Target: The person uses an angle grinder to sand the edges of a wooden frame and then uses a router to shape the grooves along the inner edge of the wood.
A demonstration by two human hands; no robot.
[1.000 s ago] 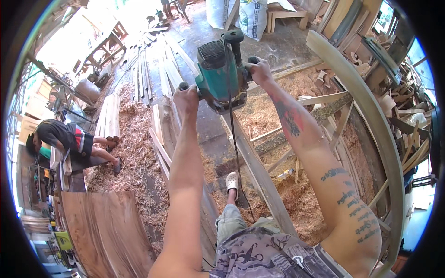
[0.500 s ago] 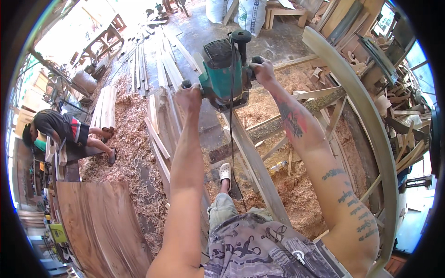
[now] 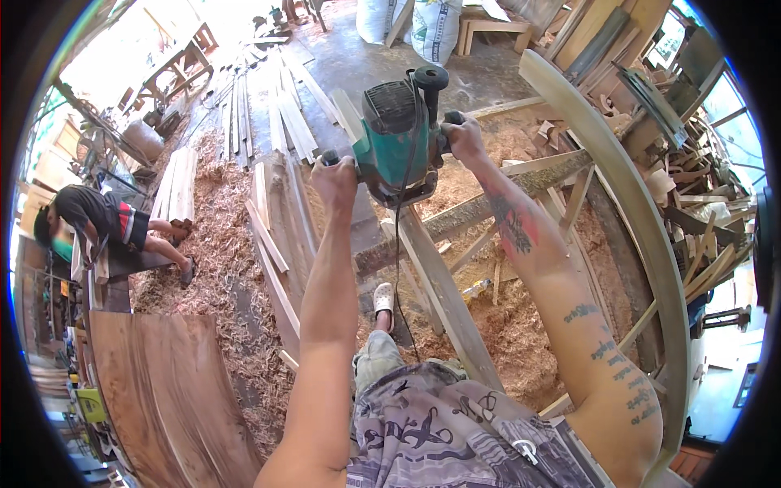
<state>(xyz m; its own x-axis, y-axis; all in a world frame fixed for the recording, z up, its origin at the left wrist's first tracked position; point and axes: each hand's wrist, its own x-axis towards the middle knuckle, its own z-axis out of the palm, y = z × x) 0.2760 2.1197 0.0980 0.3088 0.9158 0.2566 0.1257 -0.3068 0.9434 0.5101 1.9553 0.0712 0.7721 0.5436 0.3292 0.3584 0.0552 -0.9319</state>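
Note:
A teal and black plunge router is held out in front of me with both arms stretched. My left hand is closed around its left side handle. On the other side, my right hand wraps the right handle. The router's base is over the far end of a long wooden beam that runs back toward my body; whether base and beam touch I cannot tell. A black cord hangs from the router down toward my leg. The cutting bit is hidden.
A curved wooden piece arcs along my right. Wood shavings cover much of the floor. A rough log crosses under the beam. At left, a person bends over beyond a broad wooden slab. White sacks stand ahead.
The router sits slightly lower in the picture, and the surroundings have shifted a little to the left. Both hands keep their hold on its handles.

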